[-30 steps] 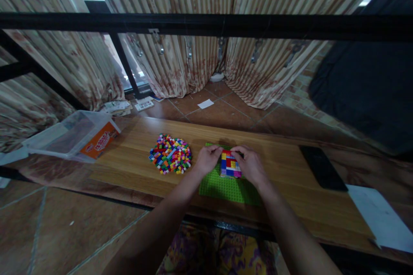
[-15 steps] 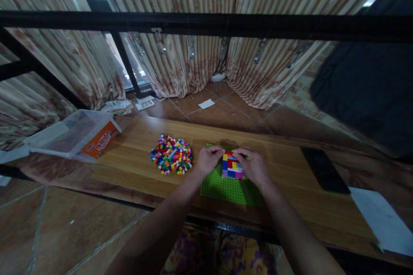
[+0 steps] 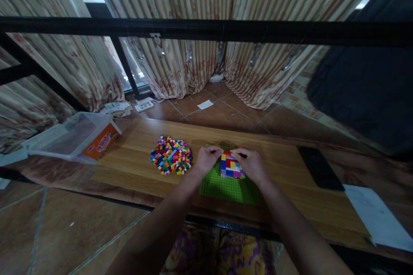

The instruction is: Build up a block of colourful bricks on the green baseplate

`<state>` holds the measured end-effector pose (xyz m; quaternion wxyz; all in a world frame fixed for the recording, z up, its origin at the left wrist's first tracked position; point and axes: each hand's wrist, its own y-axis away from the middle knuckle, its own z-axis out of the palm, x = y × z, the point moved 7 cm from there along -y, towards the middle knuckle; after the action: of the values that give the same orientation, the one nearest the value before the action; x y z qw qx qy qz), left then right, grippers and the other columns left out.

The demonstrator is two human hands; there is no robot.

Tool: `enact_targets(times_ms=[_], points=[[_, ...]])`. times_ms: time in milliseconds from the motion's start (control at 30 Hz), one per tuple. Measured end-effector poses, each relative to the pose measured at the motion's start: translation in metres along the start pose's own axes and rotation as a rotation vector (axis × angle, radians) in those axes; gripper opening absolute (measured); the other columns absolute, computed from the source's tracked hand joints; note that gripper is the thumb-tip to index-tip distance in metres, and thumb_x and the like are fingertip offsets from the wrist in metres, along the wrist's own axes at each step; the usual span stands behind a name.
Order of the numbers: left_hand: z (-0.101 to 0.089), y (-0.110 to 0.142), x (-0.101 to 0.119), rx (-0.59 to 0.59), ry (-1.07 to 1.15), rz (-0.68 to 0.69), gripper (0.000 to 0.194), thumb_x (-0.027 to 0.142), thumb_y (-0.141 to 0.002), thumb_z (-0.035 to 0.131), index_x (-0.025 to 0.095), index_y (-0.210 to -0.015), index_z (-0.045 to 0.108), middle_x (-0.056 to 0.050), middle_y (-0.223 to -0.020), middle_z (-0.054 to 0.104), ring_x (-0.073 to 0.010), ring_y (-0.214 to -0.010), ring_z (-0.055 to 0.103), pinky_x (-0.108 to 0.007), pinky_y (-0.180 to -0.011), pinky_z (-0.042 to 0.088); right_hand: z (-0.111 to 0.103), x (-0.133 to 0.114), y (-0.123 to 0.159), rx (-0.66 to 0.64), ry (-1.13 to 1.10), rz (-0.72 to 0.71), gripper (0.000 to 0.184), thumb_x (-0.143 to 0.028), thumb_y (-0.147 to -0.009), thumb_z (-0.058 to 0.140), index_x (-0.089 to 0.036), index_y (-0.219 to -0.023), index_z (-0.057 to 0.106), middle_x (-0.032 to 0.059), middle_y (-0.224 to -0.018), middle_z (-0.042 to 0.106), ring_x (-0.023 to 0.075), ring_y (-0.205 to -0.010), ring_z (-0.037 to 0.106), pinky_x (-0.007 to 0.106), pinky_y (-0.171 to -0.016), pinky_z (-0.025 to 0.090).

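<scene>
On a green studded baseplate (image 3: 226, 191) stands a small flat build of coloured toy bricks (image 3: 230, 166), with blue, red, yellow and purple pieces. My left hand (image 3: 207, 160) is at the build's far left corner, thumb and forefinger pinched together. From the other side my right hand (image 3: 252, 164) reaches over the build's right part, its fingers also closed in a pinch. Between the two sets of fingertips shows a red brick (image 3: 227, 154) at the build's far edge. The right hand hides part of the build and plate.
Left of the baseplate is a heap of loose coloured bricks (image 3: 171, 155) on the wooden table (image 3: 135, 176). A clear plastic box (image 3: 61, 139) with an orange label stands at the table's left end. A black phone (image 3: 320, 168) and a white paper (image 3: 377, 212) lie to the right.
Both hands stay at the far edge of the build with nearly the same pinch. The whole view has shifted slightly.
</scene>
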<state>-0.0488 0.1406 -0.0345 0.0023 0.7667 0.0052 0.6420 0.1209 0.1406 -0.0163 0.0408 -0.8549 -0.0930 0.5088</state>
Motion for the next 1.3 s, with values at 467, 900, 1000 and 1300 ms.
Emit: enact_targets(times_ms=[467,900,1000,1300], points=[[-0.014,0.016,0.01,0.051,-0.076,0.063,0.027,0.034,-0.084,0.051,0.015,-0.079,0.07,-0.001,-0.07,0.067,-0.0133,-0.066,0.06,-0.024,-0.064,0.047,-0.017,0.019,0.015,0.218,-0.255,0.175,0.045,-0.048,-0.073,0.065,-0.016,-0.104,0.07,0.0092,-0.098,0.074,0.0212,-0.087,0.068,0.038,-0.082,0.052],[-0.179,0.125,-0.012,0.487,-0.199,0.001,0.029,0.038,-0.078,0.059,0.016,-0.095,0.069,-0.006,-0.09,0.073,-0.0192,-0.084,0.066,-0.03,-0.079,0.052,-0.041,0.03,0.109,0.468,-0.129,0.241,0.041,-0.052,-0.078,0.062,-0.016,-0.096,0.072,0.0112,-0.094,0.073,0.0252,-0.087,0.068,0.04,-0.083,0.051],[-0.234,0.124,-0.021,0.674,-0.433,-0.102,0.035,0.034,-0.077,0.055,0.014,-0.103,0.067,-0.008,-0.088,0.071,-0.0199,-0.077,0.066,-0.032,-0.073,0.052,-0.035,0.001,0.115,0.47,-0.051,0.167,0.036,-0.048,-0.082,0.06,-0.017,-0.095,0.072,0.0105,-0.094,0.073,0.0242,-0.088,0.068,0.038,-0.083,0.051],[-0.268,0.075,-0.04,0.779,-0.852,-0.065,0.034,0.015,-0.078,0.046,0.01,-0.107,0.064,-0.017,-0.111,0.061,-0.027,-0.106,0.057,-0.043,-0.097,0.045,0.056,-0.082,0.103,0.053,0.039,-0.202,0.021,-0.032,-0.091,0.051,-0.024,-0.099,0.069,0.004,-0.099,0.07,0.0185,-0.093,0.065,0.032,-0.084,0.05]])
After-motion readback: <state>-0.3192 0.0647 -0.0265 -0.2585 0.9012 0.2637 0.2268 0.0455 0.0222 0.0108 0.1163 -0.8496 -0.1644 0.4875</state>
